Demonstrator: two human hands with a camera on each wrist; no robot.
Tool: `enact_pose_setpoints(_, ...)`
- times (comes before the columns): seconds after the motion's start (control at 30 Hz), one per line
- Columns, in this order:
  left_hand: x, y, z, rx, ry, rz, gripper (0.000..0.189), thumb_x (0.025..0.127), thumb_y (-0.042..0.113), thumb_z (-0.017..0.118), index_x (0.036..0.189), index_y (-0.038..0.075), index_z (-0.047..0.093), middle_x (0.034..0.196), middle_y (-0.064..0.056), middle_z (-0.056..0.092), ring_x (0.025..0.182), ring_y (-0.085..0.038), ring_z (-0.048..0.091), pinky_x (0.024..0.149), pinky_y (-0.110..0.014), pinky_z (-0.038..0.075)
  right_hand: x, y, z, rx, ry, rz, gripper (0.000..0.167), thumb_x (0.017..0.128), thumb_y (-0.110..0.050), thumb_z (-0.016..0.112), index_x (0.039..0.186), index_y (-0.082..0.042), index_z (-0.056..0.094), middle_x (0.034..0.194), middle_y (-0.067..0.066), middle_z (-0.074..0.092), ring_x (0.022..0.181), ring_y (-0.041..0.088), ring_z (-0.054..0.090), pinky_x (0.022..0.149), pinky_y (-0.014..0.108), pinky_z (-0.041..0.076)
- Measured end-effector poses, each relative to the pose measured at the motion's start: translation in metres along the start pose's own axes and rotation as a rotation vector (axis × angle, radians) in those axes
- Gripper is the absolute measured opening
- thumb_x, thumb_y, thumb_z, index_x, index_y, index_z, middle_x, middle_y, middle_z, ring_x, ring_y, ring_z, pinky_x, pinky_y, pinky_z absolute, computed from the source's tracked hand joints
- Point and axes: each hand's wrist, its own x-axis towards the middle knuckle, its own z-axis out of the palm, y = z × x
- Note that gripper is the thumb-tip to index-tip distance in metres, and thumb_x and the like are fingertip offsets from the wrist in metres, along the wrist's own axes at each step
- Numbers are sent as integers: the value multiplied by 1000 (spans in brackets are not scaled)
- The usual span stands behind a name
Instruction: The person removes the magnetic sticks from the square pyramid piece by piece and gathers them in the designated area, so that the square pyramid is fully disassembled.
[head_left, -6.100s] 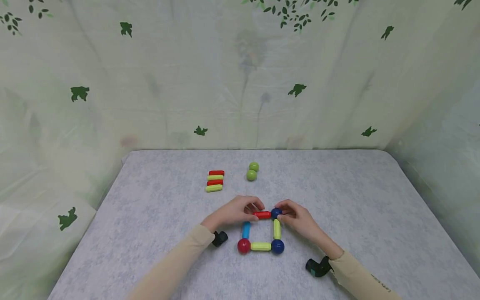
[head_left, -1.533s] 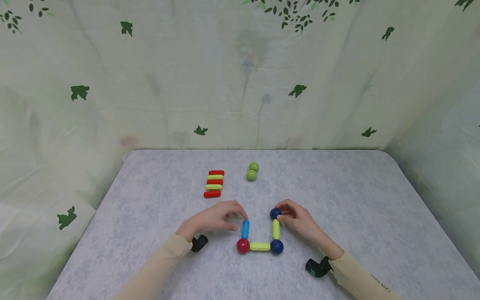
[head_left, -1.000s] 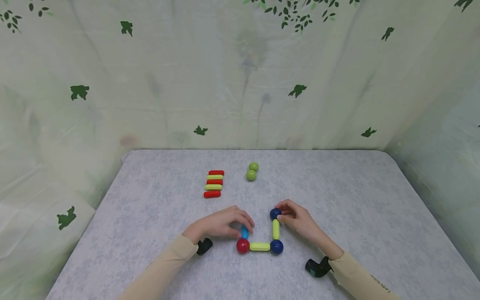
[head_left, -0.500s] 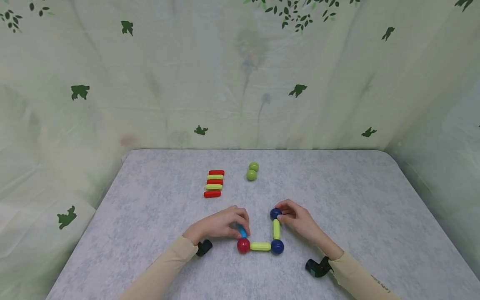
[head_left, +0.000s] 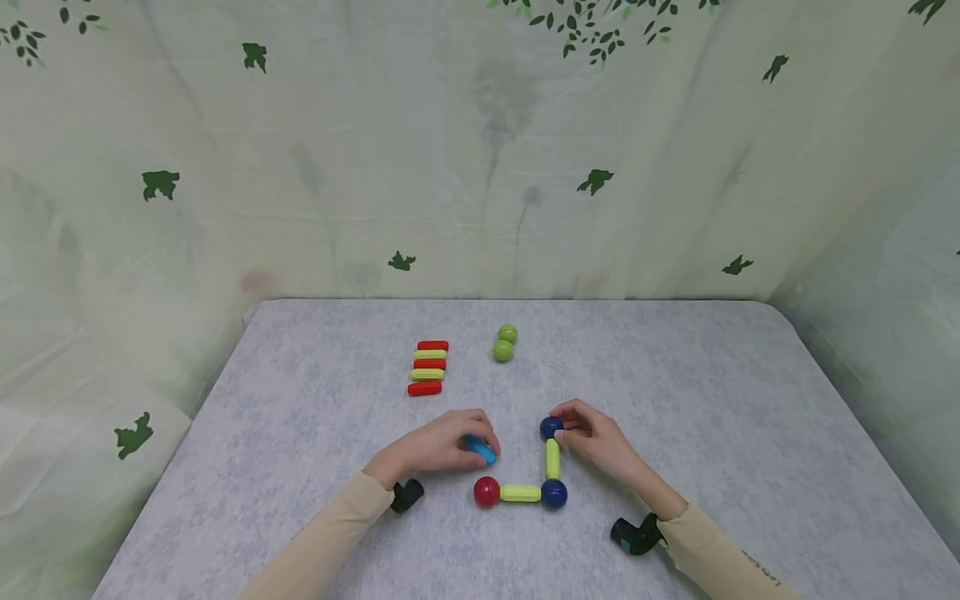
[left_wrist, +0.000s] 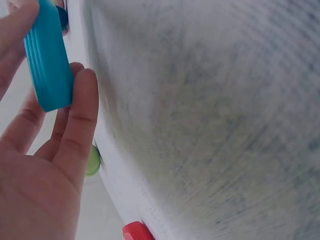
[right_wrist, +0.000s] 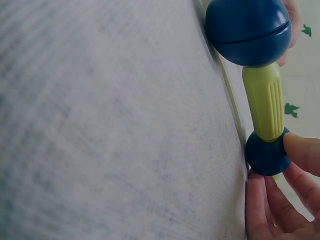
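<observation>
A blue rod (head_left: 481,450) pinched in the left hand (head_left: 441,442) could be dropped beneath it if loosened, with a navy ball (head_left: 550,427) gripped by the right hand (head_left: 597,438).

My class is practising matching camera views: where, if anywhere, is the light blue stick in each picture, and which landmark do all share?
Head: light blue stick at lower centre, held in the left hand.
Left wrist: upper left, near the top edge.
Right wrist: not in it.
Shared landmark: the dark blue ball pinched by the right hand.
</observation>
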Motion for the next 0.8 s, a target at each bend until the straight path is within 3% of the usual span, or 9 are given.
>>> enact_pose_setpoints(0.1, 0, -2, -1, 0, 31, 8, 17, 90, 5, 65, 103, 15, 69, 98, 9, 58, 88, -7, 54, 82, -24, 48, 0, 0, 0, -4, 3, -4, 24, 91, -9, 65, 114, -12, 61, 109, 3, 62, 100, 20, 57, 85, 35, 48)
enact_pose_setpoints(0.3, -5, -4, -4, 24, 109, -51, 20, 92, 9, 63, 110, 15, 67, 101, 10, 57, 92, -8, 53, 84, -26, 47, 0, 0, 0, 0, 3, -1, 24, 90, -9, 65, 114, -12, 61, 109, 3, 62, 101, 20, 57, 86, 36, 48)
enact_pose_setpoints(0.5, -15, -7, -9, 81, 187, -71, 23, 93, 8, 62, 115, 14, 66, 100, 8, 53, 93, -11, 51, 82, -27, 47, 0, 0, 0, 2, 0, 0, 24, 90, -10, 65, 114, -12, 61, 109, 3, 61, 101, 20, 57, 86, 36, 48)
enact_pose_setpoints(0.8, -27, -19, -22, 138, 355, -186, 25, 89, 4, 66, 112, 13, 67, 111, -1, 56, 104, -20, 51, 91, -38, 46, 0, -1, 0, -2, 1, -4, 24, 91, -9, 65, 114, -12, 61, 109, 3, 61, 101, 20, 57, 86, 36, 48)
